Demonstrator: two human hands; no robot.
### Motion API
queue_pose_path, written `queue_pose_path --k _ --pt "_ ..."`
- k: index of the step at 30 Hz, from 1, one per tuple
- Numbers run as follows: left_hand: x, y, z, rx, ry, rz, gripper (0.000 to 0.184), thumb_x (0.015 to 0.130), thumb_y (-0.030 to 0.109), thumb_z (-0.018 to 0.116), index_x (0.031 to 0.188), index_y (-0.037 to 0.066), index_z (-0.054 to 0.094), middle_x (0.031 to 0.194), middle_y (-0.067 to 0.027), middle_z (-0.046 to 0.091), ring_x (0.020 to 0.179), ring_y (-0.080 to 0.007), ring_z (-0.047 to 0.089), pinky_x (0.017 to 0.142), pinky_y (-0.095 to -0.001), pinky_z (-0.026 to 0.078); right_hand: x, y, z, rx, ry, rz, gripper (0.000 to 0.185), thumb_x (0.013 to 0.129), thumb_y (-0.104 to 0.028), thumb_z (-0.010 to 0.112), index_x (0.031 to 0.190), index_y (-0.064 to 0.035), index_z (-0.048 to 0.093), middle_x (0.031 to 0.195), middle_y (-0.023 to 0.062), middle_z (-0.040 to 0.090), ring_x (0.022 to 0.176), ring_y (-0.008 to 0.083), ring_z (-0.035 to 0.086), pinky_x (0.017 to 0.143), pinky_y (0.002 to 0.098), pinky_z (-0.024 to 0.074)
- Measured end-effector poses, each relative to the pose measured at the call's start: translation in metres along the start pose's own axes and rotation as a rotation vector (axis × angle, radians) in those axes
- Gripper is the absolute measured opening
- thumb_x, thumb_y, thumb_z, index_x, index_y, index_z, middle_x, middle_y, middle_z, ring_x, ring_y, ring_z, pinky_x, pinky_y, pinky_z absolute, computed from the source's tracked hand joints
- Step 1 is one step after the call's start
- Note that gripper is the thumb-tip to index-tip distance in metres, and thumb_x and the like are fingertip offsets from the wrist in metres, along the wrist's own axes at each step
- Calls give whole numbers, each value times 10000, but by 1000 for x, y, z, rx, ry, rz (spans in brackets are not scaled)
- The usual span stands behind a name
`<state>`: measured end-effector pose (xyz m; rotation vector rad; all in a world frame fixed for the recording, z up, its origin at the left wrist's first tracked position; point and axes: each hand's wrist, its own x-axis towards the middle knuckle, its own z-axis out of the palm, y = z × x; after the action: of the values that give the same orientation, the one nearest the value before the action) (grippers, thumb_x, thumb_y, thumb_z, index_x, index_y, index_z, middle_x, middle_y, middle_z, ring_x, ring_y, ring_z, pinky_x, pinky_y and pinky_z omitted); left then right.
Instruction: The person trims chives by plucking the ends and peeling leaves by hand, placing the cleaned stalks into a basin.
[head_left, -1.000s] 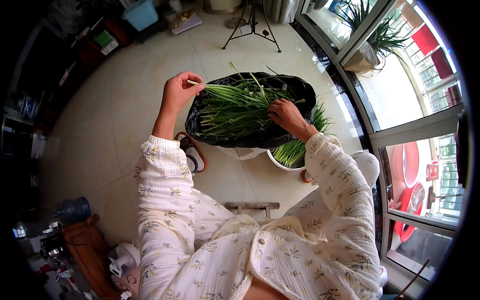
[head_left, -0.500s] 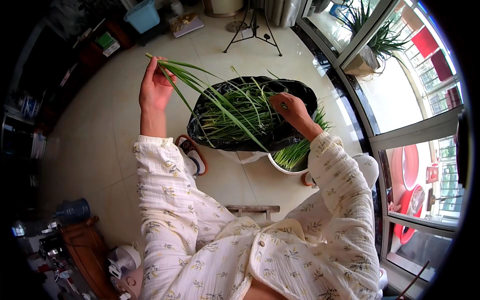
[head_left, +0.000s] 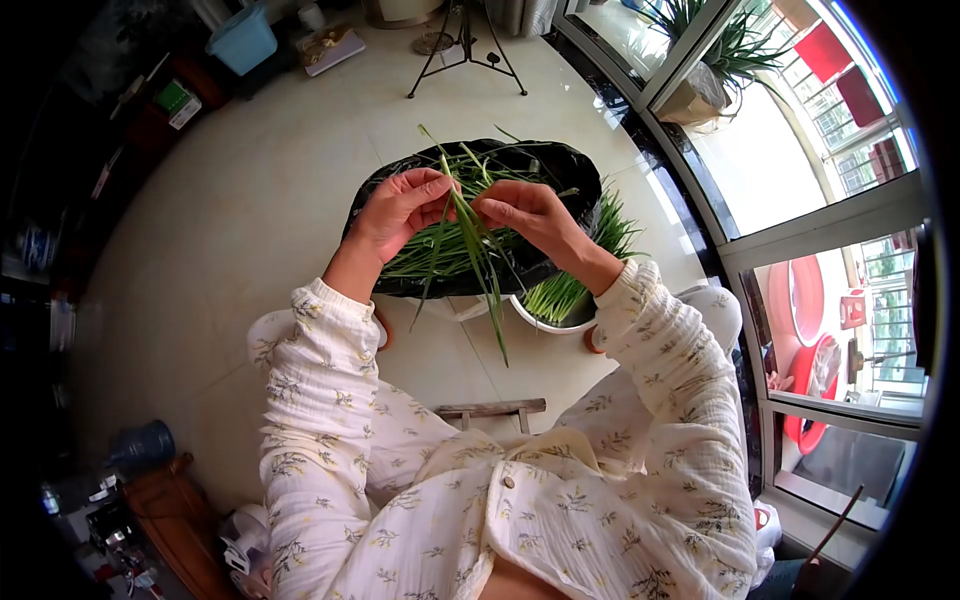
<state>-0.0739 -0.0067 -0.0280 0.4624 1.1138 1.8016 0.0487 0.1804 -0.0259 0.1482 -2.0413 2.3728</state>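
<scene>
My left hand (head_left: 405, 210) pinches a small bunch of garlic chives (head_left: 490, 290) near their pale stalk ends, and the long green leaves hang down. Close beside it, my right hand (head_left: 535, 215) has its thumb and fingers pressed together at the same stalks; the exact piece between its fingertips is hidden. Both hands are above a black plastic bag (head_left: 575, 165) that lies spread open with a heap of loose garlic chives (head_left: 430, 258) in it. Right of the bag, a white bowl (head_left: 548, 327) holds more chives (head_left: 560, 298) laid in line.
A low wooden stool (head_left: 490, 408) stands between my knees. Glass doors with a metal frame (head_left: 690, 195) run along the right. Ahead are a black metal stand (head_left: 465, 55) and a blue bin (head_left: 242, 40). A wooden cabinet (head_left: 180, 520) stands lower left.
My left hand has come down and right with the chives, from out at the left to over the bag. My right hand has moved left from the bag's heap to meet it.
</scene>
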Motion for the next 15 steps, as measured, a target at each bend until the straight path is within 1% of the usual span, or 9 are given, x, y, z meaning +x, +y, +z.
queue_pose_path --k 3,6,9,12,15 --pt "5 -9 1 1 0 -53 146 905 178 602 948 46 648 882 -39 667 781 -139 631 763 -281 516 -3 6 -2 -1 7 20 187 918 -152 597 921 35 610 805 25 619 727 86 554 670 224 464" --pt "8 -15 6 -18 20 -50 147 905 178 602 959 50 649 899 -43 667 809 -143 637 785 -283 518 -4 9 -8 67 -26 40 164 913 -140 599 886 22 606 784 21 616 711 84 557 668 226 468" --pt "9 -17 10 -27 30 -76 137 897 167 613 969 56 647 907 -44 666 820 -141 638 790 -279 519 -10 5 -10 60 12 138 180 927 -184 584 893 -8 601 805 1 599 737 73 535 707 224 446" --pt "10 -20 10 -12 70 -82 122 885 151 628 963 59 645 904 -47 666 813 -142 639 776 -269 520 -12 7 -11 70 82 143 177 925 -186 587 903 -11 597 821 9 606 738 79 547 712 223 446" --pt "12 -25 7 19 64 -104 110 873 139 643 953 63 645 891 -41 666 784 -141 640 767 -267 524 -12 20 -11 43 120 69 141 912 -132 595 903 8 595 791 33 623 700 87 567 660 222 469"
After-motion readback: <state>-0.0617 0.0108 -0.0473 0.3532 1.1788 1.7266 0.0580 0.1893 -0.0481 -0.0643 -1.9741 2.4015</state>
